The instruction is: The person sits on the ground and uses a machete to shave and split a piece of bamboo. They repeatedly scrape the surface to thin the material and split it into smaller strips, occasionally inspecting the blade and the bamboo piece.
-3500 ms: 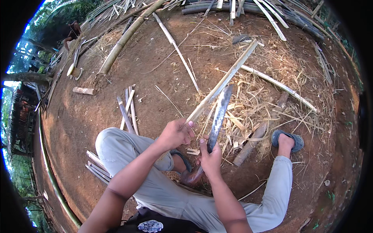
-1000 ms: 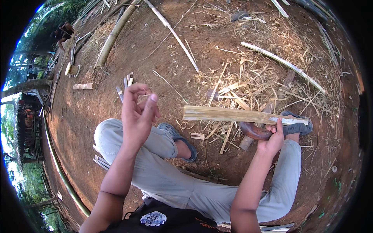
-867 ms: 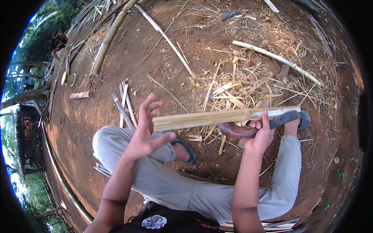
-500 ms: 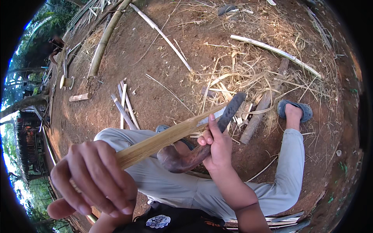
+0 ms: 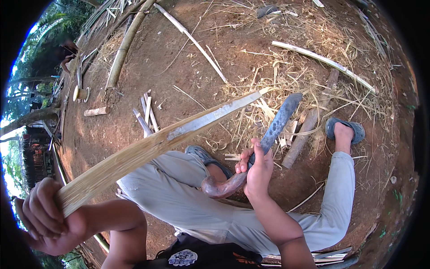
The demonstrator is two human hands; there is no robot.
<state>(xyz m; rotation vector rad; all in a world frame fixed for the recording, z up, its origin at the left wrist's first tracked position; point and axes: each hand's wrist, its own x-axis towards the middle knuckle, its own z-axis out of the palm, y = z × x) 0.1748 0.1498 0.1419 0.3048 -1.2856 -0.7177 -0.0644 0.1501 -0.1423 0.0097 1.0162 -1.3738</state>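
Observation:
My left hand (image 5: 49, 219) is wrapped around the near end of a long split bamboo strip (image 5: 127, 159). The strip slants up to the right over my knee, with a pale whitish patch toward its far, narrowed end. In my right hand (image 5: 259, 172) is a knife (image 5: 281, 121) with a dark blade and a curved wooden handle (image 5: 224, 186). Its blade points up and to the right, just beyond the strip's tip and apart from it. The fingers close around where the blade meets the handle, and the handle's bent end sticks out to the left.
Curly bamboo shavings (image 5: 291, 85) cover the brown soil ahead. A short log (image 5: 309, 121) lies between my sandalled feet, with a bamboo pole (image 5: 130, 42) and a pale split length (image 5: 322, 60) farther off. Another person (image 5: 68, 56) is at the upper left.
My left hand has moved left and outward with the bamboo strip, which no longer passes behind the knife blade. The knife has turned, showing more of its blade's flat side.

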